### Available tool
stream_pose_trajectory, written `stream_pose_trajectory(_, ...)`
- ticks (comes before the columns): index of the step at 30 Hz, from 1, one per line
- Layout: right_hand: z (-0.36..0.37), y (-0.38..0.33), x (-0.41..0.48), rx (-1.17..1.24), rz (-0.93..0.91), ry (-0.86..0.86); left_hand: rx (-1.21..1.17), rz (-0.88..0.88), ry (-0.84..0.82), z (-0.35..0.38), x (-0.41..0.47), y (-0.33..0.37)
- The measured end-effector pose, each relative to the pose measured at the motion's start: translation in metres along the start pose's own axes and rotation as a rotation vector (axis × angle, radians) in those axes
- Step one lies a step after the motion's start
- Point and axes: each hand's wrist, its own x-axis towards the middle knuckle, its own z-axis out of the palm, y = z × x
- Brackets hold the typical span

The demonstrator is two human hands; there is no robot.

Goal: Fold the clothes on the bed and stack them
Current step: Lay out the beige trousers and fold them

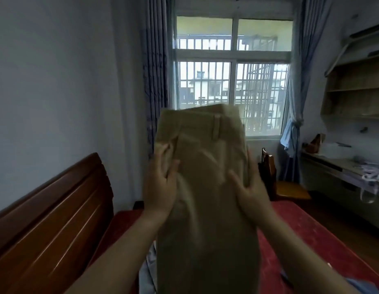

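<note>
The left hand [161, 183] and right hand [250, 187] each seem to clamp their grip on the khaki trousers [205, 209]. Align the 2 legs before lowering to the bed [311, 230].

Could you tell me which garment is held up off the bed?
The khaki trousers, held by left hand and right hand; the pale garment and blue one lie on the bed.

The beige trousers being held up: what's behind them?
Behind the beige trousers, held by the left hand and right hand, show the barred window above and the red bed cover beside. The window's lower middle and the bed's far end are covered.
</note>
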Motion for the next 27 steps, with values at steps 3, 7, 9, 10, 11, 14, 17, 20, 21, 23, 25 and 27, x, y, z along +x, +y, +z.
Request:
stream_pose_trajectory(3, 0.017, 0.041, -0.049, -0.008, 0.139, 0.03, 0.089, -0.101, -0.129, 0.008, -0.032, -0.03)
stream_pose_trajectory(7, 0.022, 0.055, -0.061, -0.079, 0.173, 0.098, -0.048, -0.196, -0.223, 0.004, -0.059, -0.059)
stream_pose_trajectory(9, 0.025, 0.065, -0.08, -0.095, 0.207, 0.115, -0.089, -0.253, -0.398, -0.002, -0.096, -0.078)
stream_pose_trajectory(10, 0.027, 0.07, -0.093, -0.117, 0.219, 0.108, -0.063, -0.283, -0.488, -0.004, -0.116, -0.088)
stream_pose_trajectory(11, 0.029, 0.075, -0.104, -0.147, 0.242, 0.084, -0.027, -0.312, -0.555, -0.006, -0.134, -0.095)
stream_pose_trajectory(14, 0.029, 0.083, -0.107, -0.21, 0.353, 0.018, -0.03, -0.32, -0.554, -0.005, -0.15, -0.104)
stream_pose_trajectory(17, 0.021, 0.092, -0.085, -0.187, 0.576, 0.029, -0.079, -0.366, -0.395, 0.001, -0.136, -0.107)
stream_pose_trajectory(20, 0.02, 0.101, -0.113, -0.184, 0.759, -0.143, -0.025, -0.455, -0.405, 0.002, -0.136, -0.12)
stream_pose_trajectory(21, 0.023, 0.104, -0.132, -0.192, 0.781, -0.213, 0.007, -0.479, -0.429, 0.001, -0.14, -0.128)
stream_pose_trajectory(23, 0.032, 0.108, -0.162, -0.169, 0.769, -0.242, 0.055, -0.518, -0.476, -0.001, -0.15, -0.14)
stream_pose_trajectory(25, 0.039, 0.112, -0.174, -0.169, 0.724, -0.185, 0.066, -0.548, -0.51, -0.005, -0.159, -0.148)
stream_pose_trajectory(27, 0.043, 0.111, -0.181, -0.193, 0.705, -0.15, 0.062, -0.569, -0.521, -0.009, -0.166, -0.153)
